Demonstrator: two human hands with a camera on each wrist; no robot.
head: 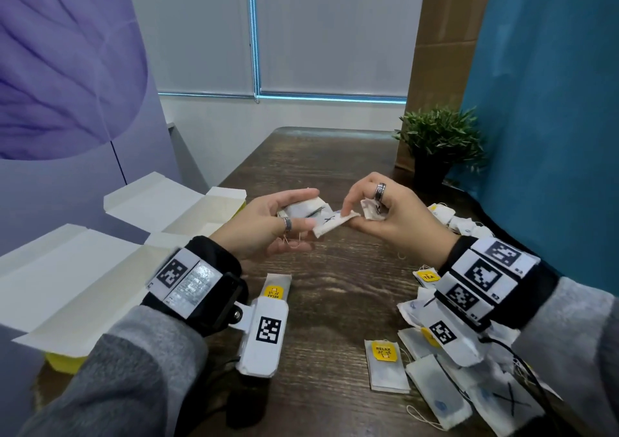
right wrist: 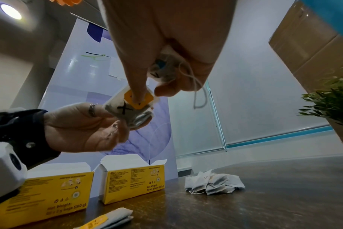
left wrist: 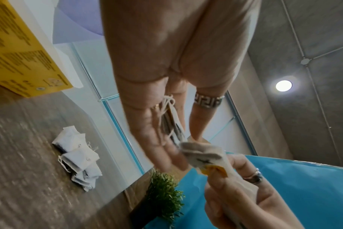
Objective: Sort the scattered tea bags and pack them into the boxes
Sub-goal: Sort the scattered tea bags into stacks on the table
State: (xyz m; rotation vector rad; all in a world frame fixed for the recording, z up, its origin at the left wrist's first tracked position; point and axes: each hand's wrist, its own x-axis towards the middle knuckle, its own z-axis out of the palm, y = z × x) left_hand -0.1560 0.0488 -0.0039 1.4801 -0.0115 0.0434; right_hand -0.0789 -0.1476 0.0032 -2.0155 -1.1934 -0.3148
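My left hand [head: 306, 214] grips a small stack of white tea bags [head: 301, 210] above the table's middle; the stack [left wrist: 172, 128] lies between thumb and fingers in the left wrist view. My right hand [head: 351, 219] pinches a tea bag marked with a black X [head: 331, 224] and touches it to that stack. Its yellow tag [right wrist: 138, 100] sits under my index finger. More crumpled bags [right wrist: 162, 69] are tucked in the right palm. Two open yellow boxes [head: 77, 286] [head: 191, 209] stand at the left, flaps up.
Loose tea bags lie in a heap [head: 435, 369] under my right wrist and in another heap [head: 449, 217] at the far right. One tagged bag [head: 276, 291] lies below my left wrist. A potted plant [head: 438, 145] stands at the back right by a blue curtain.
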